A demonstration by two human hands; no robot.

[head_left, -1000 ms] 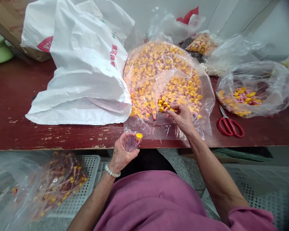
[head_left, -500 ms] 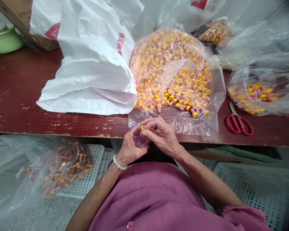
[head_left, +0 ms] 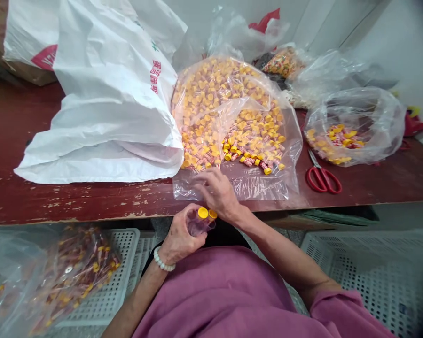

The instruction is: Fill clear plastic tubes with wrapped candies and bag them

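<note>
My left hand (head_left: 183, 234) is closed around a clear plastic container (head_left: 196, 226) made up of tube-like sections. Two round yellow caps (head_left: 202, 213) show at its top. Just above and to the right, my right hand (head_left: 216, 195) is stretched toward the front of a clear bag, its fingers apart and slightly blurred, with nothing visible in them. That clear bag (head_left: 292, 162) lies on the table and holds many small red-and-white patterned tubes with yellow caps (head_left: 248, 161). Some of them lie at its open mouth.
A large white sack (head_left: 120, 126) covers the table's left part. Red-handled scissors (head_left: 323, 180) lie near a smaller open bag (head_left: 384, 126) of similar pieces. Below the table edge are a bag of filled tubes (head_left: 81, 267) on a white crate (head_left: 129, 244) and another crate (head_left: 373, 277).
My right hand has left a yellow-capped piece at the container and moved up and left toward the bag. Two caps now show in the container. The view has shifted right.
</note>
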